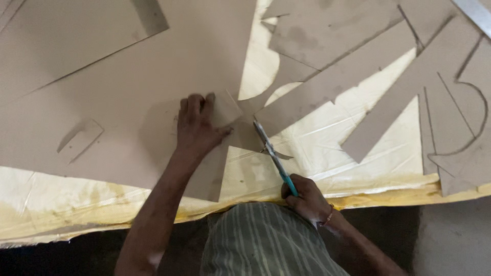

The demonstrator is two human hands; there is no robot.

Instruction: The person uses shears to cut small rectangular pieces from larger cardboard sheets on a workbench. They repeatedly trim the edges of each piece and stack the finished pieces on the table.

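My left hand (197, 125) presses flat on a large brown cardboard sheet (128, 87), fingers curled over the edge of a small cardboard flap (225, 108). My right hand (307, 197) grips the teal handles of a pair of scissors (271, 153). The scissor blades point up and to the left, into a narrow strip of cardboard just right of my left thumb. My striped trouser leg (261, 240) shows at the bottom centre, between my two forearms.
A pale yellow plastic sheet (327, 148) lies under the cardboard. Cut cardboard strips (388, 110) and curved offcuts (460, 128) spread to the right. A metal ruler (478, 15) lies at the top right corner. Dark floor (455, 240) runs along the bottom.
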